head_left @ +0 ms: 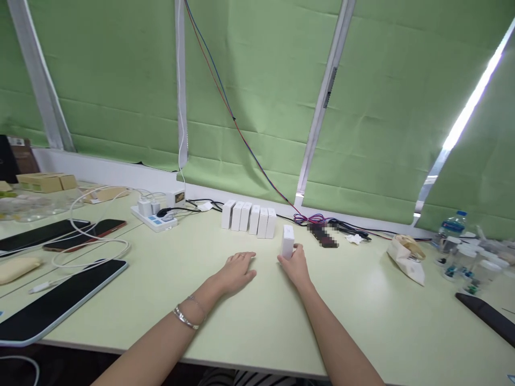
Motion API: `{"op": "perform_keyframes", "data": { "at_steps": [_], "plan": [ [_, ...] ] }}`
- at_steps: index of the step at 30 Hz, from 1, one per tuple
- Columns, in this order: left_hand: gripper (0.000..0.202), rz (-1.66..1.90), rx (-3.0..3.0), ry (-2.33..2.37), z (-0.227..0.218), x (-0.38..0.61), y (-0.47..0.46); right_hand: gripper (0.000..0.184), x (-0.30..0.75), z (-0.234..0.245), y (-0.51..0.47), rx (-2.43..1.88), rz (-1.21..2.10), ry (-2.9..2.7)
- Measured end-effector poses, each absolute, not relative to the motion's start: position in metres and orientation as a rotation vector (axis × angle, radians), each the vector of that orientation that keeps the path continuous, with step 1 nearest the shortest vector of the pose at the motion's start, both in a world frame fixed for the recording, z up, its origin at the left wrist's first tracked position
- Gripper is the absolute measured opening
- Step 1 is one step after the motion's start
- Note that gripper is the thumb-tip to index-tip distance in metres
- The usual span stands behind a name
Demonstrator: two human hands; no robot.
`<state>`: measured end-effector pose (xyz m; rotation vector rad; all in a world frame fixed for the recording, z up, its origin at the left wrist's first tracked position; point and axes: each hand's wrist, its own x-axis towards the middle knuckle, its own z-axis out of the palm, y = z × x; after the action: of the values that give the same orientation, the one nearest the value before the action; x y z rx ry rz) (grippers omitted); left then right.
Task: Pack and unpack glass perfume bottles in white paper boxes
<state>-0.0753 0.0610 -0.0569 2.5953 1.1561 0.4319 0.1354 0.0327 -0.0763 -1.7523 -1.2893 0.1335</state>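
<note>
My right hand (295, 262) grips the lower part of a small white box (287, 239), thumb on its left and fingers on its right. The box stands upright, at or just above the tabletop. My left hand (238, 272) rests on the pale table (257, 311) with its fingers stretched out and nothing in them. Behind it, near the wall, a row of several similar white boxes (244, 217) stands upright side by side. A slight gap parts my right hand's box from that row.
At left are a power strip (156, 219) with white cables, phones (84, 236) and a tablet (68, 300). Dark cables (346, 228) lie along the wall. To the right are a crumpled bag (406, 257), clear containers (466, 262), a water bottle (453, 225) and a dark phone (486, 316).
</note>
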Motion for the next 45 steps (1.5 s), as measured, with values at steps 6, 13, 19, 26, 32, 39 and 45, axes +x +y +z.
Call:
{"op": "perform_keyframes", "data": {
  "at_steps": [6, 13, 19, 26, 32, 39, 45],
  "plan": [
    [0.044, 0.316, 2.670, 1.188, -0.061, -0.072, 0.058, 0.031, 0.134, -0.074, 0.058, -1.938, 0.112, -1.303],
    [0.053, 0.138, 2.670, 1.257, -0.063, -0.064, 0.066, 0.032, 0.130, -0.066, 0.101, -2.056, 0.158, -1.266],
    [0.063, 0.312, 2.833, 1.331, -0.070, -0.040, 0.107, 0.029, 0.117, -0.072, 0.115, -2.139, 0.124, -1.248],
    [0.061, 0.590, 2.942, 1.455, -0.074, -0.021, 0.150, 0.032, 0.120, -0.072, 0.116, -2.177, 0.128, -1.353],
    [0.060, 0.439, 2.816, 1.502, -0.070, -0.021, 0.159, 0.034, 0.123, -0.070, 0.126, -2.181, 0.176, -1.402],
    [0.059, 0.397, 2.813, 1.464, -0.069, -0.025, 0.170, 0.034, 0.121, -0.072, 0.141, -2.227, 0.169, -1.369],
    [0.059, 0.533, 2.789, 1.509, -0.078, -0.025, 0.174, 0.030, 0.115, -0.073, 0.148, -2.231, 0.119, -1.337]
  ]
}}
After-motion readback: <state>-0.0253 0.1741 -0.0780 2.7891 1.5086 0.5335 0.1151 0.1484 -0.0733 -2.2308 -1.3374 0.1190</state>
